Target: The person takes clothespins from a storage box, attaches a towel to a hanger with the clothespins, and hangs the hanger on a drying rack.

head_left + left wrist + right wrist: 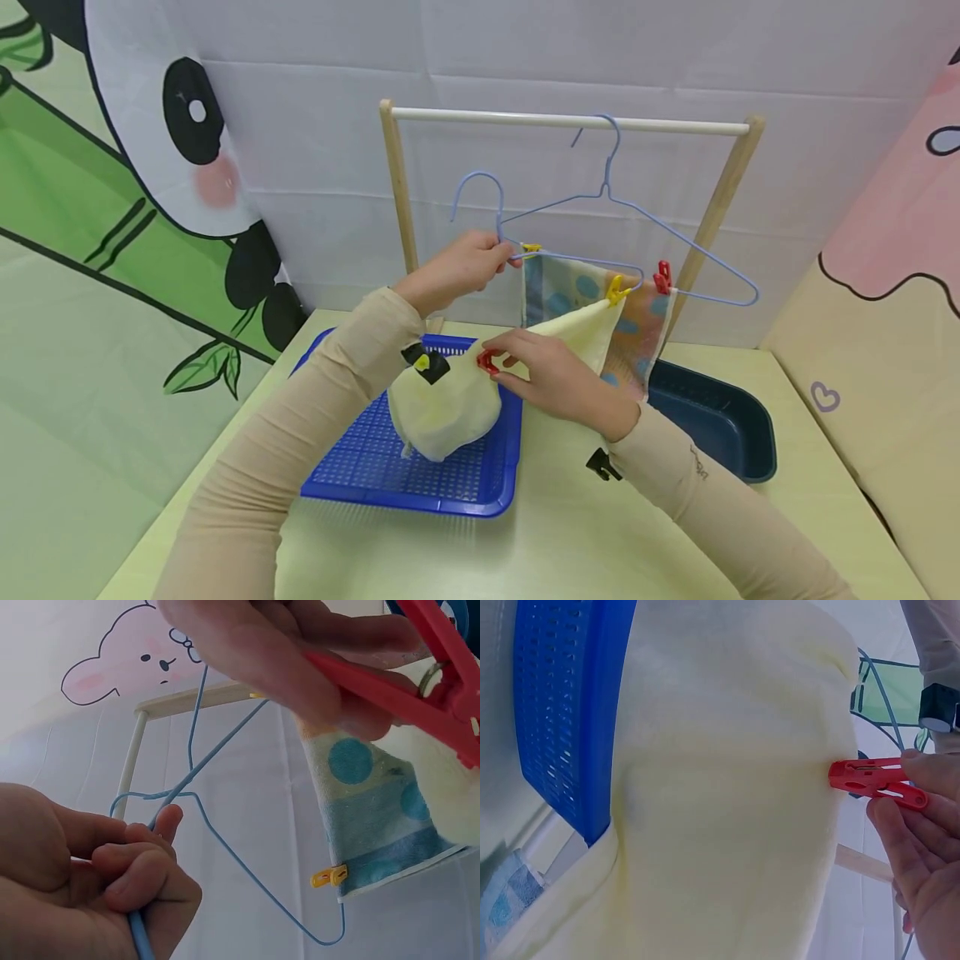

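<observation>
My left hand (468, 265) grips a blue wire hanger (477, 173) just below its hook, off the rod. From this hanger's right side hangs a pale yellow cloth (442, 412), held by a yellow clothespin (617, 290). Its lower left part droops over the blue basket. A red clothespin (487, 362) is pinched between the thumb and fingers of my right hand (558, 379). In the right wrist view, the tip of that red clothespin (866, 778) meets the upper edge of the yellow cloth (727, 795). Part of the held hanger is hidden behind my hands and the cloth.
A rack with a white rod (495, 118) stands behind, carrying a second blue hanger (678, 237). A dotted towel (558, 302) is clipped to it with yellow and red clothespins. The blue basket (375, 475) stands left, a dark basin (750, 425) right.
</observation>
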Motion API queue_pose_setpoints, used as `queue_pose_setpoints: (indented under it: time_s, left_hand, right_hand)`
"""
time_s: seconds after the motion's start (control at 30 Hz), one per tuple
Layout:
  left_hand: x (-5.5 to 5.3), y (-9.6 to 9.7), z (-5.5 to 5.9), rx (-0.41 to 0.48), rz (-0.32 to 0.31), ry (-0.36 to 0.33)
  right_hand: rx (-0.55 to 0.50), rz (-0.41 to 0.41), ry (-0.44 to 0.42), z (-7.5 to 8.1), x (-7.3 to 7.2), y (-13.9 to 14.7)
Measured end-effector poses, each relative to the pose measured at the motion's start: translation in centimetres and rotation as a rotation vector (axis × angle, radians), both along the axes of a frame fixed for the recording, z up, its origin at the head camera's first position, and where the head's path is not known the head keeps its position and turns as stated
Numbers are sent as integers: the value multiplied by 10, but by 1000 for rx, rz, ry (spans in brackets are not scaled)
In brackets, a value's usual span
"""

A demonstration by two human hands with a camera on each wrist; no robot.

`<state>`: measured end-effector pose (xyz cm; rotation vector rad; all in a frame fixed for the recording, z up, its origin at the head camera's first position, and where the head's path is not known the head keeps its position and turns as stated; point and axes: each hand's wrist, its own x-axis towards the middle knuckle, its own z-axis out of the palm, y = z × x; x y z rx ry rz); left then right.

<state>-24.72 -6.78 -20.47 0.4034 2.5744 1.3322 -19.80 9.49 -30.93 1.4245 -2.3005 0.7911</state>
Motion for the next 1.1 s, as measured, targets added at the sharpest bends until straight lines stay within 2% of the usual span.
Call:
queue_pose_setpoints:
  time_s: [0.33,0.67,0.93,1.1]
  left_hand:
    - [-3,5,0,22,-1,-20]
    - [-9,6,-1,89,-4,-100]
    - [-9,5,-2,167,5,-161]
    - [-9,6,-2,215,-4,-188]
  right_hand:
    - [-23,52,-29,-1,3,-9]
    - [3,50,-35,-2,7,-7]
    - [-29,126,2,-2,10,-6]
    - [-14,180,29,2,10,-9]
